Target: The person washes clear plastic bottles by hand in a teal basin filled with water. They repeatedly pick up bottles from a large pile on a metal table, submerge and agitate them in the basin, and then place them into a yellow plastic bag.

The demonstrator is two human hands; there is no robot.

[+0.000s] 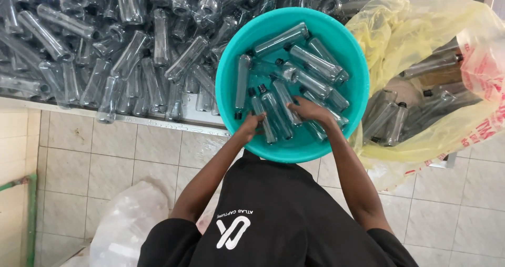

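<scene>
Roughly in order from the left: a big heap of clear plastic bottles (126,51) covers the desk (158,121), far too many and too overlapped to count, and the heap runs off the top and left edges. Below it, by the person's shoulder, lies one pale clear plastic bag (123,225), partly cut off at the bottom. In the middle sits one teal basin (231,72), round, its near rim reaching past the desk edge over the floor; inside it lie about a dozen clear bottles with dark caps (310,62), piled across one another so an exact count is not possible. Both hands are in the basin at its near side. The left hand (251,124) is curled around a bottle (263,121) near the rim; the right hand (309,111) rests with fingers closed over another of the bottles, though which one it holds is hard to tell under the fingers. To the right, one yellow plastic bag (400,41) stands open beside the basin, touching it, with at least five capped bottles (389,121) showing inside and more hidden by its folds; its right side is cut off. The floor (105,162) is pale square tile, and the desk edge is a metal strip.
</scene>
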